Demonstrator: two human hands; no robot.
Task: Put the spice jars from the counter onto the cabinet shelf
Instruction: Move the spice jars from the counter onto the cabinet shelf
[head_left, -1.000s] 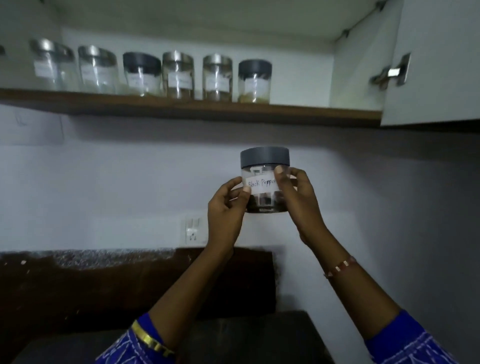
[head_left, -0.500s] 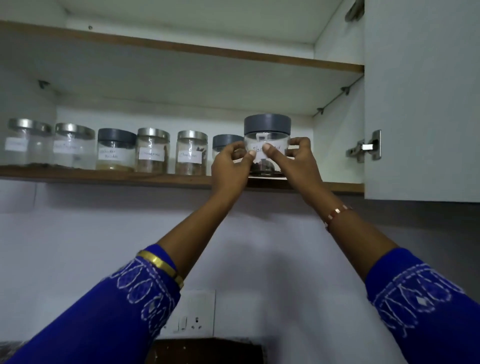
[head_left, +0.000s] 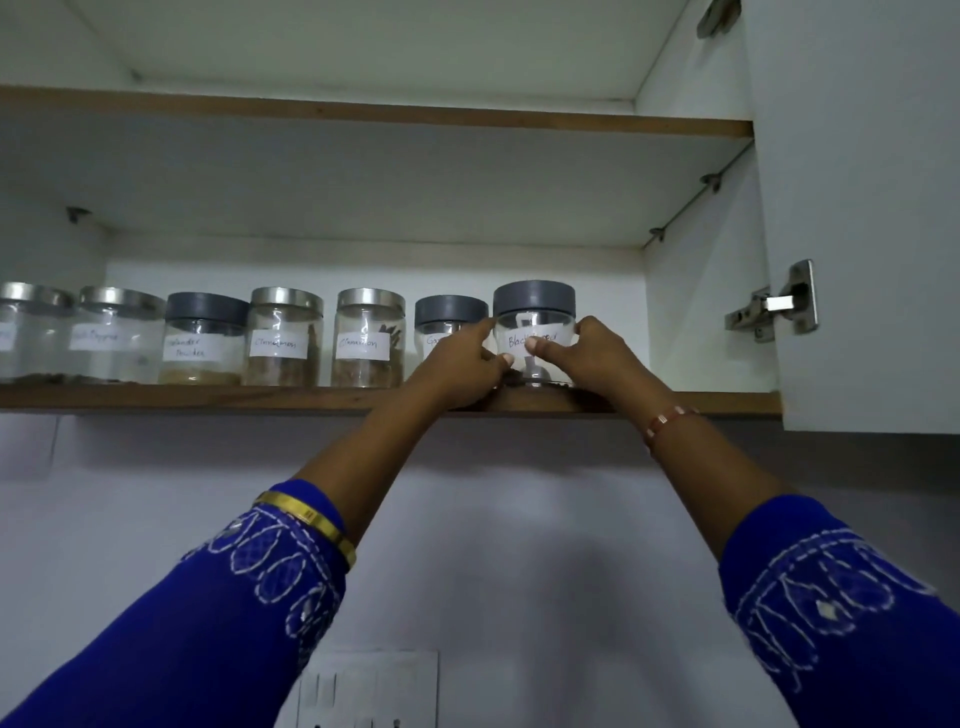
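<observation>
Black pepper jar (head_left: 534, 332) standing upright on cabinet shelf (head_left: 208, 399) near right end, grey lid up, long axis vertical, handwritten label facing outward toward front edge. Left hand (head_left: 457, 366) gripping jar's left side, right hand (head_left: 592, 356) gripping right side, thumbs pressing on label. Jar sitting just beside grey-lidded jar (head_left: 448, 325), ending row of six labelled jars (head_left: 283, 338) lining shelf. Cabinet door (head_left: 857, 208) hanging open at right.
</observation>
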